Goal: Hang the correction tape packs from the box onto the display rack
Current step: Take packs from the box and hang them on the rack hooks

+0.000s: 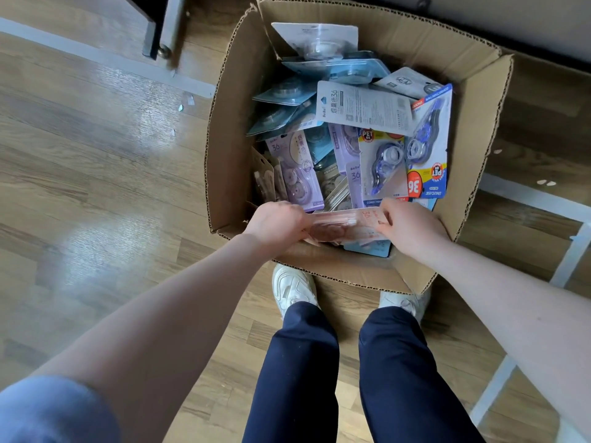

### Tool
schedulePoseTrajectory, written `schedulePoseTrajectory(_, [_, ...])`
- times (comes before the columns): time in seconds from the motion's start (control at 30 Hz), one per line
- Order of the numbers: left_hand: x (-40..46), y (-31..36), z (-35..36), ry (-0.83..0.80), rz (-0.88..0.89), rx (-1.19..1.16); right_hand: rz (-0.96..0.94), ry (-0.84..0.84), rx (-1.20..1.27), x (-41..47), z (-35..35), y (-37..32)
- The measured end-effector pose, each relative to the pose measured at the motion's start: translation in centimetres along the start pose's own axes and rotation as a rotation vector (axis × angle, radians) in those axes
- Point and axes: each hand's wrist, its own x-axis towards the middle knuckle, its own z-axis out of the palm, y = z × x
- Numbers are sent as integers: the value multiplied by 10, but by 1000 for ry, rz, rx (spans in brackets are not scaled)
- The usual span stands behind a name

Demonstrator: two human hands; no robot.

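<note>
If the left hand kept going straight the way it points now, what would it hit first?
The left hand, gripping the pink packs with the right hand, points forward into the cardboard box. It would probably meet the upright purple pack first, though depth is unclear from this view.

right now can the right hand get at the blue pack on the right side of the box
Probably not yet: the right hand and left hand both grip the pink packs. The blue pack lies on top in the box, uncovered, so the way is free once a hand lets go.
</note>
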Motion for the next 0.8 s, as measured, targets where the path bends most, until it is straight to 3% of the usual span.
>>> schedulePoseTrajectory(0.17, [-7, -7, -14, 111, -43, -24, -10, 93, 43, -10, -17, -5])
schedulePoseTrajectory(0.53, [-39, -12, -82, 189, -151, -97, -22, 216, 23, -45, -92, -12])
schedulePoseTrajectory(0.8, [-76, 1, -166, 292, -137, -71, -73, 307, -125, -93, -171, -38])
